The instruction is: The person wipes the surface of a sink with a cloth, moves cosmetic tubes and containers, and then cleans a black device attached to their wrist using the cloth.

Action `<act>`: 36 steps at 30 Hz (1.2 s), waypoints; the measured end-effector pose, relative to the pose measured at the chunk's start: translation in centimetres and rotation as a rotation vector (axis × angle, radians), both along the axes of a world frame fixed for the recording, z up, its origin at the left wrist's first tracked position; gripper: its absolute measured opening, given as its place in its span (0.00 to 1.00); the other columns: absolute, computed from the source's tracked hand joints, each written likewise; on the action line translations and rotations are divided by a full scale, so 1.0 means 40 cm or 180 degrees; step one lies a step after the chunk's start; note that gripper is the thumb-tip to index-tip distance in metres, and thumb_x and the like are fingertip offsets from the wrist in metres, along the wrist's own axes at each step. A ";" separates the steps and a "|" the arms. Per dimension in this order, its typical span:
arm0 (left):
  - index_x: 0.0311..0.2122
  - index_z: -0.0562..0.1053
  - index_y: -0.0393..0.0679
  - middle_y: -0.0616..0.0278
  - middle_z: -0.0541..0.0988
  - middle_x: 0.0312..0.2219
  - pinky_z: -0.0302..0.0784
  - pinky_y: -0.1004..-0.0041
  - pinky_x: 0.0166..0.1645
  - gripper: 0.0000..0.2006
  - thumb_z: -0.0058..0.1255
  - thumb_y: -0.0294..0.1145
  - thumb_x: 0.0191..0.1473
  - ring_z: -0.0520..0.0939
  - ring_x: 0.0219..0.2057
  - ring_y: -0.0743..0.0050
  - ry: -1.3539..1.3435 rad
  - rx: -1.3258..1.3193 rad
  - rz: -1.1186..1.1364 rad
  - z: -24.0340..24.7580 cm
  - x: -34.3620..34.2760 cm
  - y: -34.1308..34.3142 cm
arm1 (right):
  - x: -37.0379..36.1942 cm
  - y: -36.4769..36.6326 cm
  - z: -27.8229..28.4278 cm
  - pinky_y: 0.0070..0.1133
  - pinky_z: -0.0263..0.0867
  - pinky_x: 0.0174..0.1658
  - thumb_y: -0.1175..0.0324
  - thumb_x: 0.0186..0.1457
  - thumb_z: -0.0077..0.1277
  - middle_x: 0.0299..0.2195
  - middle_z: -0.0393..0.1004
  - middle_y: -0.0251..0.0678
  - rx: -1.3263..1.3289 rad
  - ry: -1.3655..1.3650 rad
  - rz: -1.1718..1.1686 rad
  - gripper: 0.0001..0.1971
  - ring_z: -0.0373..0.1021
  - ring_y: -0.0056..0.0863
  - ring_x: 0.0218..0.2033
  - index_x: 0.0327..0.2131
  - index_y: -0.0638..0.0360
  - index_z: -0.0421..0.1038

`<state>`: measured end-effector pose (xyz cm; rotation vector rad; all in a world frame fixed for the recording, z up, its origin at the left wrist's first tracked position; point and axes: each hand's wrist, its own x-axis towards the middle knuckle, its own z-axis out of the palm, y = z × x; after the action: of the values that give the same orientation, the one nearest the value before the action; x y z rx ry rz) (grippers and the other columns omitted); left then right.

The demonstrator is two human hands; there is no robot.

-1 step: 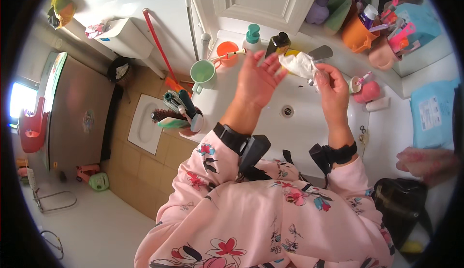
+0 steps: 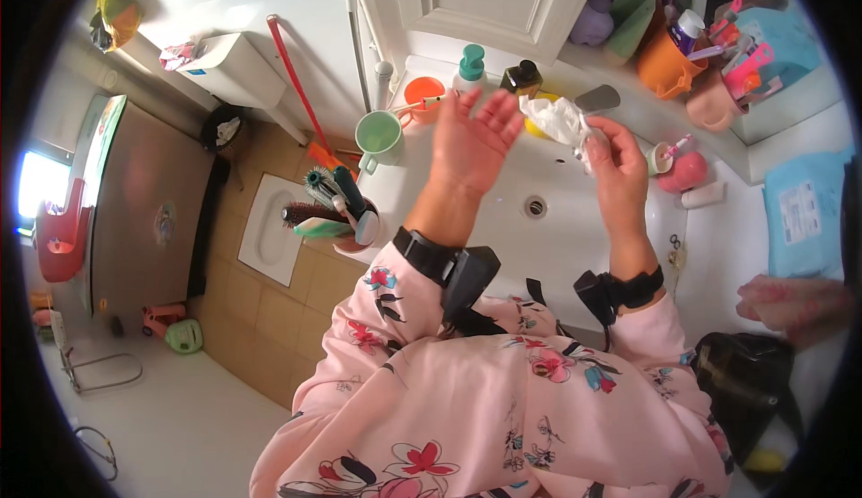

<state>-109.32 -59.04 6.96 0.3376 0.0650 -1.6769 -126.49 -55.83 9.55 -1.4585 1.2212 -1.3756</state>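
My right hand pinches a crumpled white tissue between thumb and fingers, above the far side of the white sink. To the left of it, my left hand is raised with the palm up and the fingers stretched out, holding nothing. A narrow gap separates its fingertips from the tissue. Behind the hands stand a pump bottle with a green top and a dark bottle. Something yellow shows partly from under the tissue.
A green mug, an orange cup and a holder of hairbrushes line the left counter. At right are a pink round object, a blue packet and a black bag. A squat toilet lies in the floor at left.
My left hand has shifted slightly left, away from the tissue, and its palm has turned more upward. The right hand keeps its pinch on the tissue almost in place.
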 end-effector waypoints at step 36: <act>0.35 0.61 0.46 0.64 0.65 0.19 0.60 0.78 0.22 0.16 0.30 0.49 0.55 0.64 0.18 0.76 -0.0385 0.0262 0.1582 -0.038 0.134 -0.020 | 0.237 0.198 0.039 0.22 0.62 0.32 0.77 0.34 0.48 0.31 0.68 0.36 -0.2065 0.2506 0.1780 0.16 0.65 0.31 0.30 0.34 0.61 0.68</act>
<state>-103.97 -59.85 5.46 0.4441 0.1180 -1.1619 -117.01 -47.92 11.09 -2.7153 0.6686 -0.8318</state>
